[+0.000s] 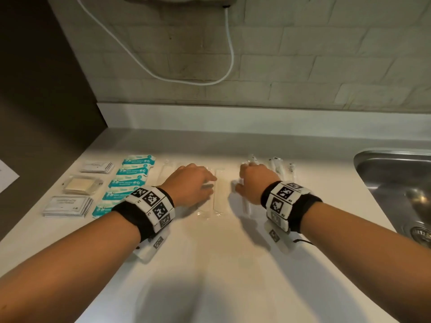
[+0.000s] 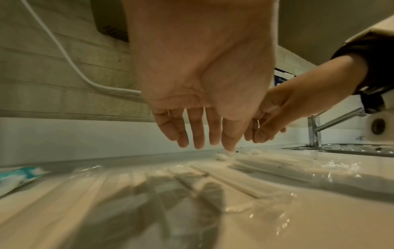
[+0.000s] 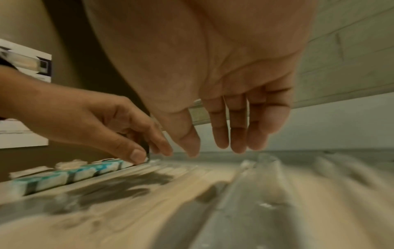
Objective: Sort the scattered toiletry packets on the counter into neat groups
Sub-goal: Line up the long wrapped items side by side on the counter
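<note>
We record a smooth, pale counter (image 1: 210, 264) with a stainless steel sink (image 1: 394, 180) set into its right edge. Toward the left edge lie two stacks of flat white sachets (image 1: 67, 206), with a clear blister pack holding a cream bar (image 1: 80, 185) between them. Beside these runs a column of five glossy teal-and-white wipe packets (image 1: 128, 183), overlapping front to back. Long, narrow clear-wrapped sticks (image 1: 219, 190) lie in parallel rows mid-counter; slim wrapped white items (image 1: 277, 166), contents too small to tell, sit nearer the sink. Our left hand (image 1: 193, 185) hovers over the sticks, fingers (image 2: 196, 131) straight and spread, one tip at the wrapping. Our right hand (image 1: 254, 183) hangs just right of it, fingers (image 3: 238, 128) loosely extended, holding nothing. A white cable (image 1: 163, 75) loops across the grey tiled wall behind
</note>
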Demonstrator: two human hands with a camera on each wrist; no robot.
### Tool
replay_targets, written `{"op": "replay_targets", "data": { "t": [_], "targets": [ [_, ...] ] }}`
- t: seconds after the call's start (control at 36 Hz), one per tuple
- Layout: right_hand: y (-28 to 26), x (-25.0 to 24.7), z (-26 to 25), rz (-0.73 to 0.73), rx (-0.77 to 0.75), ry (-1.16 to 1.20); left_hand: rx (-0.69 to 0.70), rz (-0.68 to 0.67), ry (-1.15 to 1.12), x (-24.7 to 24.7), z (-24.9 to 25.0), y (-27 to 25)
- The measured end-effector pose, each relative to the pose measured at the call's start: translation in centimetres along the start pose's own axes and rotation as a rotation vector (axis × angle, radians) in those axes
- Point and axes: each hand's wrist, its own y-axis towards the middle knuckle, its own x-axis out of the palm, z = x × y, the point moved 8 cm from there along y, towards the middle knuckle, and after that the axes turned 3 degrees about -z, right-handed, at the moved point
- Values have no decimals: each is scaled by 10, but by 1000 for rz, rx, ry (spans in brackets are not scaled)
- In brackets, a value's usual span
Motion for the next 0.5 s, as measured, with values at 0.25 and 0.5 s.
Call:
{"op": "replay_targets", "data": {
  "t": [0.25,0.5],
  "targets": [
    [-10,15,58,-192,256,63,-208,-19,-312,22,59,41],
    [-18,25,65,-193,285,159,-343,-87,-314,41,75,53]
  ]
}}
